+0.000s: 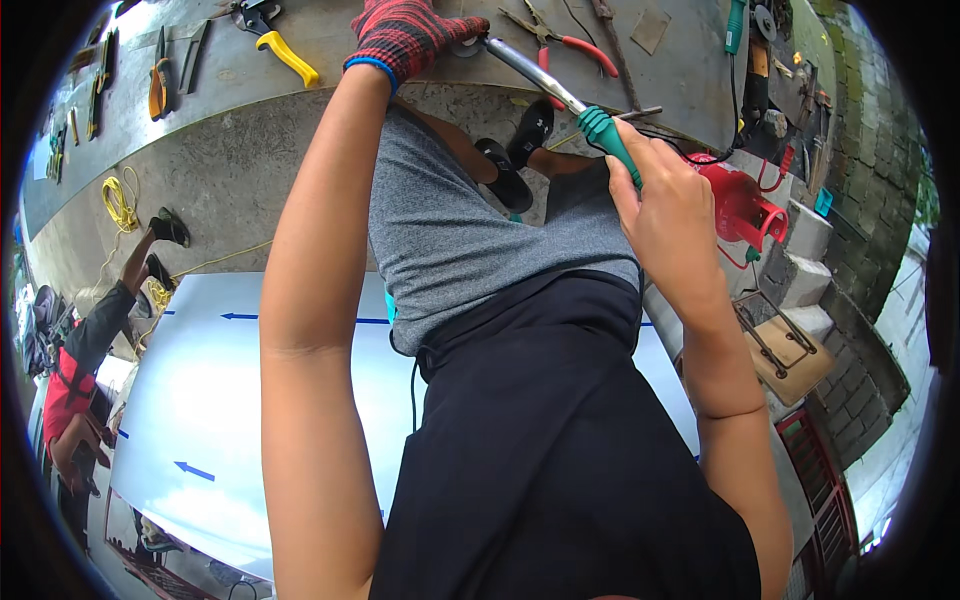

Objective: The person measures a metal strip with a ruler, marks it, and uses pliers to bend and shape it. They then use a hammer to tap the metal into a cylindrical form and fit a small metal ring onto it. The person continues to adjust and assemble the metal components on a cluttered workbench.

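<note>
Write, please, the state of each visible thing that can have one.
Green-handled tool: held slanted; power unclear.
Right hand: bare, closed around its handle.
Left hand: gloved, near its metal end; grip unclear.
Red-handled pliers: open.
Orange-handled tool: looks closed.
Yellow-handled tool: open or closed unclear.
Yellow rope: loosely coiled.
Silvery sheet: flat, marked with blue arrows.

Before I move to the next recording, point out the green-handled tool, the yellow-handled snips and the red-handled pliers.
Green-handled tool [545,82]: head view, on its metal shaft.
Yellow-handled snips [287,57]: head view, on the yellow handle.
Red-handled pliers [594,50]: head view, on one red handle.
</note>
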`<action>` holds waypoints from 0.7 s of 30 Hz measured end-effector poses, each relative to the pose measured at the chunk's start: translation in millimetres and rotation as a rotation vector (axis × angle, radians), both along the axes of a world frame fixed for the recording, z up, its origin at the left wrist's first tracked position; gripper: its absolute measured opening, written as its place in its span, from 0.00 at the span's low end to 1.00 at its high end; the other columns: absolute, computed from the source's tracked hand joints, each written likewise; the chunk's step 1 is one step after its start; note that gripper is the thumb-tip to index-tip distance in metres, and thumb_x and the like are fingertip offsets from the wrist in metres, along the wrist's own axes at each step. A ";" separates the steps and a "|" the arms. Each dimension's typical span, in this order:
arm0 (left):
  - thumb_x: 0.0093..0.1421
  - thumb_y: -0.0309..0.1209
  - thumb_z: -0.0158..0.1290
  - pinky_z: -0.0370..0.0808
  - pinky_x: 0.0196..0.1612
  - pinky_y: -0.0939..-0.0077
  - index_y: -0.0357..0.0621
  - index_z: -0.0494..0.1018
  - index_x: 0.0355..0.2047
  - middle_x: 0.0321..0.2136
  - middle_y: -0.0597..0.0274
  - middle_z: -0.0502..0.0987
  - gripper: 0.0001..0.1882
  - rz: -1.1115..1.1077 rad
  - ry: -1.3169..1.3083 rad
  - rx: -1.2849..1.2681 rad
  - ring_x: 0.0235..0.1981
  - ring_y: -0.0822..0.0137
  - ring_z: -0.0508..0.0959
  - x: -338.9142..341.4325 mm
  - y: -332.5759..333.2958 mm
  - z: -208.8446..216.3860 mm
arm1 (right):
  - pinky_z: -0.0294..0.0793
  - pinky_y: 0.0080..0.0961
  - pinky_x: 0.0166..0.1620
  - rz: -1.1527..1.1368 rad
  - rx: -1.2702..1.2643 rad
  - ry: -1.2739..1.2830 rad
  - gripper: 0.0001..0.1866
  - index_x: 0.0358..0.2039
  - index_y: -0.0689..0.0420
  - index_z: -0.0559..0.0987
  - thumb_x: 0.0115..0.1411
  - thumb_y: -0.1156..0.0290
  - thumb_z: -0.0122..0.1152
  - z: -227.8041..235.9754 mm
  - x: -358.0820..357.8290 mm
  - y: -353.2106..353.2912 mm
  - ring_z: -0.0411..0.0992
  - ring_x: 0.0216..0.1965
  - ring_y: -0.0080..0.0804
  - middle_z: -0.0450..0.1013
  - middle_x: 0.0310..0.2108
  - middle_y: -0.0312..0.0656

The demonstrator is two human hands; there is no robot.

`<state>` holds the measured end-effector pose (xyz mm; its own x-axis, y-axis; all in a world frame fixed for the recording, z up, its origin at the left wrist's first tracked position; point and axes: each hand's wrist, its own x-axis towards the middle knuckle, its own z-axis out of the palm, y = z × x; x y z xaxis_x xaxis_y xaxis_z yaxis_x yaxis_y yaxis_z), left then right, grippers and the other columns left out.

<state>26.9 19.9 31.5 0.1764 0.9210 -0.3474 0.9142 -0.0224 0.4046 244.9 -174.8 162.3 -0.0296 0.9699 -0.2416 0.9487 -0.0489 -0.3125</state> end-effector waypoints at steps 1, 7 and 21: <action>0.44 0.59 0.69 0.70 0.63 0.55 0.55 0.75 0.59 0.57 0.48 0.75 0.43 -0.004 -0.004 0.003 0.60 0.47 0.73 -0.2 -0.2 0.4 | 0.73 0.46 0.35 0.001 0.008 -0.009 0.20 0.57 0.56 0.78 0.64 0.72 0.63 -0.5 -0.9 -0.5 0.76 0.32 0.55 0.76 0.34 0.51; 0.45 0.58 0.69 0.70 0.63 0.55 0.54 0.75 0.59 0.57 0.48 0.74 0.42 0.002 -0.019 0.009 0.60 0.47 0.72 0.9 -0.5 1.7 | 0.72 0.48 0.34 0.002 0.017 -0.067 0.21 0.58 0.55 0.77 0.65 0.72 0.63 -1.1 -6.5 -3.7 0.76 0.31 0.53 0.74 0.32 0.50; 0.45 0.64 0.68 0.68 0.65 0.49 0.65 0.72 0.63 0.60 0.48 0.71 0.45 -0.065 0.008 0.089 0.63 0.47 0.72 -6.5 2.1 -25.8 | 0.75 0.48 0.30 -0.016 -0.006 -0.111 0.22 0.59 0.55 0.76 0.64 0.70 0.64 0.5 -16.8 -8.6 0.76 0.27 0.54 0.72 0.32 0.47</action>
